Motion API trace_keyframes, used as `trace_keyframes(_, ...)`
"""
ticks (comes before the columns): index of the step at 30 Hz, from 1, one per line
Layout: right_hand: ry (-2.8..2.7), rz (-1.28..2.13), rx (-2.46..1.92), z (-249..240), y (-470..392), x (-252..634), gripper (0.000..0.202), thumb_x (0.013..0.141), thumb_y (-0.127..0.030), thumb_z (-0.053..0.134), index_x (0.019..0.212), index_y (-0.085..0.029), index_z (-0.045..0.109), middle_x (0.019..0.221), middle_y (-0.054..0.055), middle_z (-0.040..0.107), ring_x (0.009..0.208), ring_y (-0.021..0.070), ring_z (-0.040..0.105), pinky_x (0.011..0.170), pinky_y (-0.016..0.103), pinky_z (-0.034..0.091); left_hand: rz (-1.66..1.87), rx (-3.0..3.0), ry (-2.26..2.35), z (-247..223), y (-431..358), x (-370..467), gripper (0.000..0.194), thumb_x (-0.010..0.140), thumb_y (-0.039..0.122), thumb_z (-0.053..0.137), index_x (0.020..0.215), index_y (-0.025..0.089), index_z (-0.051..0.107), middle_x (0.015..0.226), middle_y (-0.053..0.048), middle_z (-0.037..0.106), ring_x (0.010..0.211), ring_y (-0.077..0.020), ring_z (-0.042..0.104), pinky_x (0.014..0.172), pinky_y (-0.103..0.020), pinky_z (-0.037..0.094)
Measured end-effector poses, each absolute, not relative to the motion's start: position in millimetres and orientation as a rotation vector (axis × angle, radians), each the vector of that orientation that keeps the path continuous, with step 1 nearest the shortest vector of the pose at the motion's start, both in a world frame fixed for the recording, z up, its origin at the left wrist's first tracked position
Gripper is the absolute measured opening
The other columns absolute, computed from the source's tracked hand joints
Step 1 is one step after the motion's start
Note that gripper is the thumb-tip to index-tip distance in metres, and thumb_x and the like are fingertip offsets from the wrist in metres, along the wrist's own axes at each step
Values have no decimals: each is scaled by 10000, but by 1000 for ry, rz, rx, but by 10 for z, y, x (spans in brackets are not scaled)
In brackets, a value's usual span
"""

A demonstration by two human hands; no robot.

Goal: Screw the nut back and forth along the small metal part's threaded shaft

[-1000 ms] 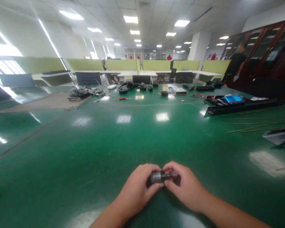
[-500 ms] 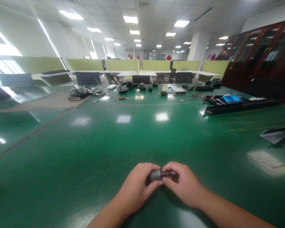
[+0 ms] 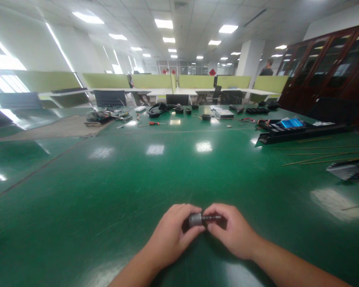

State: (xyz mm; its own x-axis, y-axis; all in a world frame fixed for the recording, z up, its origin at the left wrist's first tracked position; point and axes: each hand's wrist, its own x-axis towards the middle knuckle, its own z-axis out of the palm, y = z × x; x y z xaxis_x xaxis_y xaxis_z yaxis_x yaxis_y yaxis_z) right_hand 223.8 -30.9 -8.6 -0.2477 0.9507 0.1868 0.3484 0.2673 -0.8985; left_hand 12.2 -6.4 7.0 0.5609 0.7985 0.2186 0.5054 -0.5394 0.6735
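A small hole saw (image 3: 196, 219), with a grey metal cup and a spring around its thin central bit, lies sideways just above the table. My left hand (image 3: 174, 228) is closed around the cup, fingers above and thumb below. The bit points to the right, into the curve of my right hand (image 3: 233, 230). The right fingertips and thumb are bent in a pinch around the spring, close to the cup's rim. The left end of the hole saw is hidden in my left palm.
The green table (image 3: 131, 175) spreads out in front. Far across it lie a red screwdriver (image 3: 154, 123), a black headset (image 3: 157, 109) and small black boxes (image 3: 206, 117). At right are a black tray (image 3: 305, 131) and thin rods (image 3: 323, 154). A person (image 3: 267, 68) is in the background.
My right thumb has eased slightly away from the cup's rim, and the hole saw has shifted a little. My left hand is nearly unchanged. The background person stands higher and further left.
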Motion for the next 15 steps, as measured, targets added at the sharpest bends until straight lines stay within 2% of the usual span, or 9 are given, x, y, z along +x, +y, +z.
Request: trace_keyframes(15,-1699,1064,-1211,-26,-294,2245,98,812,-175,642,873,-181,719,810,24,721,765,182,657,716,266,487,695,2277,1041,109,-81,139,230,878,275,691,1100,270,631,1035,-20,679,968,-223,614,858,-359,468)
